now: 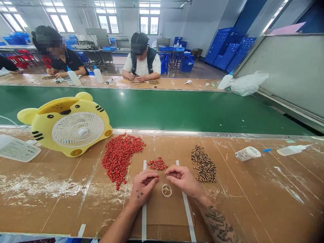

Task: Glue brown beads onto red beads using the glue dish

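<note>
Left hand (143,187) has its thumb and finger tips pinched on a small red bead (157,177), as the head camera sees it. Right hand (184,180) is just beside it, and its finger tips look pinched on a tiny dark bit (166,175), too small to name. Both hands are over the surface (96,209), between its near edge and its far edge, with the tips close but apart. A round clear dish (166,196) with a few thin bits (166,190) inside sits near the finger tips, toward the near edge. Past the tips, toward the far edge, is a small red heap (157,164). A big red heap (121,157) lies to the left and reaches close to the far edge. A dark and gold heap (204,165) lies to the right, near the right hand. Two white tape strips (144,219) run up from the near edge, one on each side of the dish.

The red bead looks very light, hard and shiny, so it could slip or roll away. It is best held by its sides, with just the tips of thumb and finger. A soft pinch should do, as a hard squeeze could make it pop out. The dark bit looks light and stiff too, and so small that it would be easy to drop.
</note>
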Motion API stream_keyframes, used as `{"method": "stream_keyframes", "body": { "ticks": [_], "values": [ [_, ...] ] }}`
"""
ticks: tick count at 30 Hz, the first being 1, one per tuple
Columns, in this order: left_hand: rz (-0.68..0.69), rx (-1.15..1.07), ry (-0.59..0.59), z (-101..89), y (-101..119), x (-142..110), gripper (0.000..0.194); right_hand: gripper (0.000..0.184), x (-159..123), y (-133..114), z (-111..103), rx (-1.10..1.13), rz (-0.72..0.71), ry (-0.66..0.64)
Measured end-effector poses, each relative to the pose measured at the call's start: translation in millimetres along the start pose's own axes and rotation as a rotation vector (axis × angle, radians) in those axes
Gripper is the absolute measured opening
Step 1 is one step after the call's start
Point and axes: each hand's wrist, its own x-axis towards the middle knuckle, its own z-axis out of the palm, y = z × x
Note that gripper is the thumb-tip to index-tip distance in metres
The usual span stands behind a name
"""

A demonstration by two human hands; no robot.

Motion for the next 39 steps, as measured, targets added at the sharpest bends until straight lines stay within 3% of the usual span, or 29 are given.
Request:
{"method": "stream_keyframes", "body": {
  "ticks": [6,24,29,34,39],
  "values": [
    [0.243,0.097,-0.032,1.6,-1,-3,0.020,0.008,-4,-22,14,-0.297,-0.153,0.018],
    [0.247,0.180,-0.012,-0.7,1,-6,0.022,0.013,-5,-24,21,-0.364,-0.181,0.032],
    [0.176,0.131,0.007,-1.8,4,-5,0.016,0.014,-4,-21,22,-0.273,-0.158,0.023],
    [0.027,0.012,0.009,-2.6,6,-3,0.007,0.013,-2,-17,20,-0.102,-0.025,-0.026],
    [-0.153,-0.129,0.042,1.0,2,-5,0.016,0.014,0,-17,19,-0.085,0.040,-0.036]
  ]
}}
